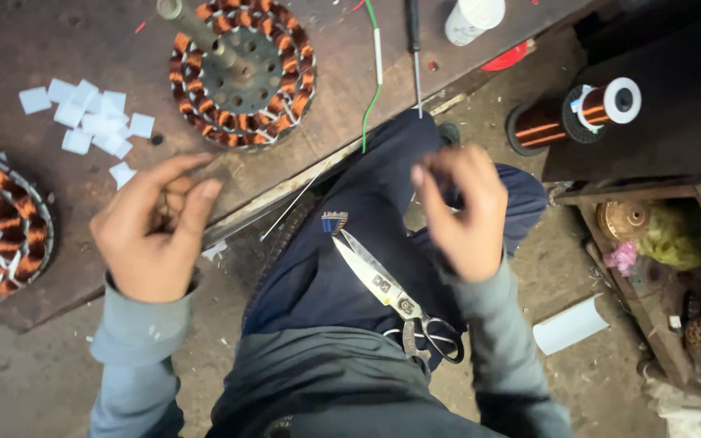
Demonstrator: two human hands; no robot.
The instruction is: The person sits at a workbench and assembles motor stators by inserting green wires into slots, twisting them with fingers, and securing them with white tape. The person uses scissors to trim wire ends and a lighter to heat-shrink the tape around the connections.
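Left hand hovers at the edge of the dark wooden tabletop, fingers curled together; whether they pinch anything cannot be told. Right hand is raised above the lap, fingertips pinched, contents unclear. Steel scissors lie on the thigh. A round copper-wound stator sits on the tabletop beside small white paper slips.

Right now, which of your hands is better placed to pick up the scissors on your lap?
Probably the right hand: it hovers just above the scissors on the right thigh, while the left hand is over by the bench.
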